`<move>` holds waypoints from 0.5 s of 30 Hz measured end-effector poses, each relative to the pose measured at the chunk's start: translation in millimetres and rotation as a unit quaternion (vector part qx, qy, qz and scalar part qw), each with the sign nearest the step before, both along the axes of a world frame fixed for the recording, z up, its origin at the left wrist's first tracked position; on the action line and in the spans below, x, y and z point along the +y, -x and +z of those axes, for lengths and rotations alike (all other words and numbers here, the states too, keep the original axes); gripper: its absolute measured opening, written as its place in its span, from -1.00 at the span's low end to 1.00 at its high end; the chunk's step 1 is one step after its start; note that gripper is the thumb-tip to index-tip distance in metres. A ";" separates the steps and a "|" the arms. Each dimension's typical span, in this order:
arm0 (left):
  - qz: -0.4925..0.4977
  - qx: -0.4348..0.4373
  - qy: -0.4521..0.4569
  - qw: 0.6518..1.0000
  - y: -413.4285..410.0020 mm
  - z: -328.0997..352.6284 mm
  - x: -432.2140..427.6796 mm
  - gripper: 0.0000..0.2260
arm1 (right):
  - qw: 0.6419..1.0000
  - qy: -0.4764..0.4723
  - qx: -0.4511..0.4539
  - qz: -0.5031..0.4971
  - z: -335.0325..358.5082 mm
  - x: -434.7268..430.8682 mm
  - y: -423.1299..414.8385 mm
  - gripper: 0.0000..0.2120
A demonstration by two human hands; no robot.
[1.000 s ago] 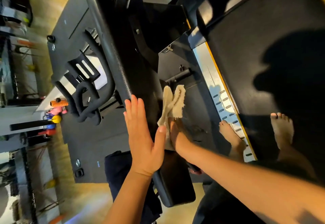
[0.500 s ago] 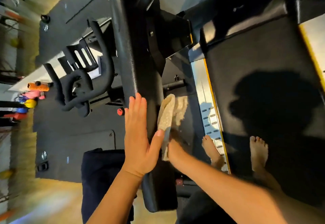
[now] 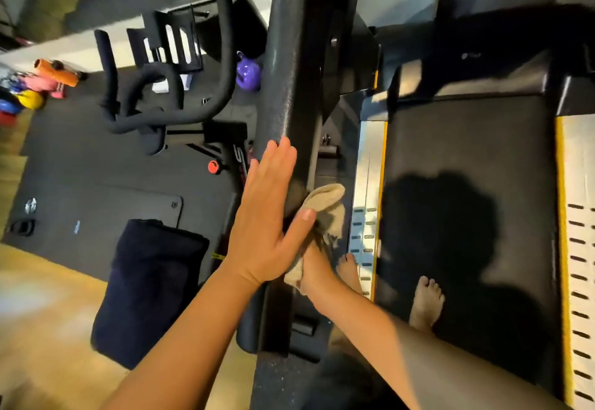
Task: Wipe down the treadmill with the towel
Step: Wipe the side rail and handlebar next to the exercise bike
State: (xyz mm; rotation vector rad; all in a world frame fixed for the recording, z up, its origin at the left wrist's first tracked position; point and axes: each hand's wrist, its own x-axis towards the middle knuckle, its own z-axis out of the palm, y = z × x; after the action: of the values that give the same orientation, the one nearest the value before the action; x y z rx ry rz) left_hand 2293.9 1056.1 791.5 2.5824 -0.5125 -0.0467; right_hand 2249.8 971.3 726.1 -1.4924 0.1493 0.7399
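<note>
The right hand (image 3: pixel 317 269) has the beige towel (image 3: pixel 325 202) bunched over it against the inner face of the black upright (image 3: pixel 286 71) of the treadmill (image 3: pixel 467 139). Its fingers are buried in cloth, so I cannot tell whether they pinch it or press it flat. Just across the upright from that grip, the left hand (image 3: pixel 264 216) lies flat on the outer face, fingers straight and together, thumb reaching to the towel. Beyond the grip, belt side, runs the silver foot rail (image 3: pixel 367 184). The step looks like wiping the upright; the next stroke likely calls for sliding the towel along it under steady pressure.
</note>
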 end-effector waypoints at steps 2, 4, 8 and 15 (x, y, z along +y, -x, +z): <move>0.004 -0.003 0.005 1.000 0.2 -1.0 1.0 -0.37 | 0.996 0.041 -0.051 -0.062 15.8 0.0 -17.4 -0.53; 0.018 0.002 0.016 1.000 1.1 -1.4 1.4 -0.38 | 0.988 -0.031 -0.055 -0.141 25.8 3.5 -41.6 -0.76; 0.038 0.007 0.027 0.999 3.9 -0.9 1.3 -0.36 | 0.965 -0.125 0.015 -0.231 13.6 -0.6 -42.3 -0.87; 0.101 0.016 0.066 0.993 6.1 -1.4 1.2 -0.34 | 0.991 0.038 -0.126 -0.034 34.1 -17.4 -57.8 -0.56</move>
State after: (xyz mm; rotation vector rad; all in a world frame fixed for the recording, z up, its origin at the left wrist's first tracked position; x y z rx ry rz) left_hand 2287.8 1057.3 790.0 2.4854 -0.2315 0.0145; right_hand 2307.5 953.9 760.2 -1.6320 0.0366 0.4903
